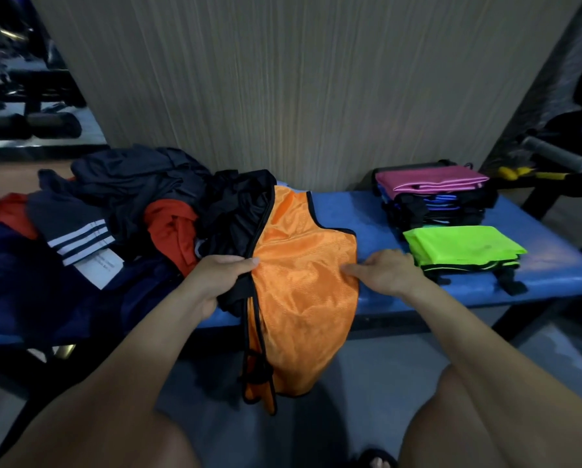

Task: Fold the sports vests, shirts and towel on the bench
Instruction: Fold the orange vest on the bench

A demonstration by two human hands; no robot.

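Observation:
An orange sports vest (299,282) with black trim lies across the middle of the blue bench (546,265), and its lower part hangs over the front edge. My left hand (215,282) grips the vest's left edge, bunched with black fabric. My right hand (387,271) presses flat on the vest's right side, fingers straight. A loose heap of dark, navy and red garments (131,214) covers the bench's left half. At the right stands a folded stack topped by a pink vest (431,180), and in front of it a folded green vest (461,246).
A wood-grain wall panel (299,79) rises directly behind the bench. Gym equipment with a grey padded handle (556,153) stands at the far right, and more equipment shows at the far left. My bare knees are below, in front of the bench, over a grey floor.

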